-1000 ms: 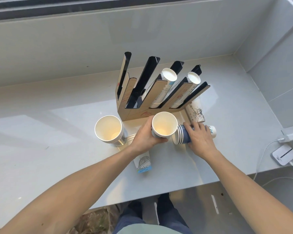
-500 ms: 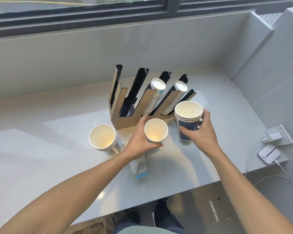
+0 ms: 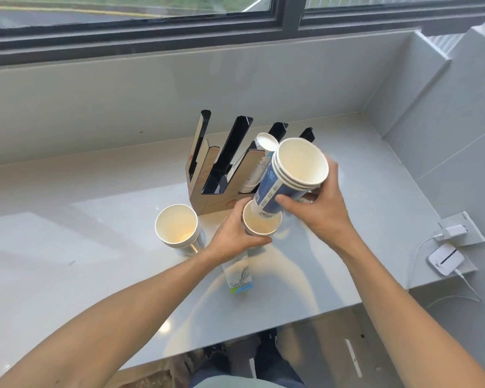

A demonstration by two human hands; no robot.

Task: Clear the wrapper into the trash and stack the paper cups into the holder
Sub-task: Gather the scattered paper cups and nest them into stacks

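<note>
Under window, grey counter (image 3: pixel 67 219): both hands clamped on cup stacks, left (image 3: pixel 233 233), right (image 3: pixel 319 208).

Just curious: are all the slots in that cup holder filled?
No: the holder has cups in its right-hand slots, but its two left slots show only bare black channels.

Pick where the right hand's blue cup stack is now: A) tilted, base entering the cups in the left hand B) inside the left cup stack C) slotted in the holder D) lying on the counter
A: the right hand tilts the blue cup stack, its base at the mouth of the cups in the left hand.
</note>
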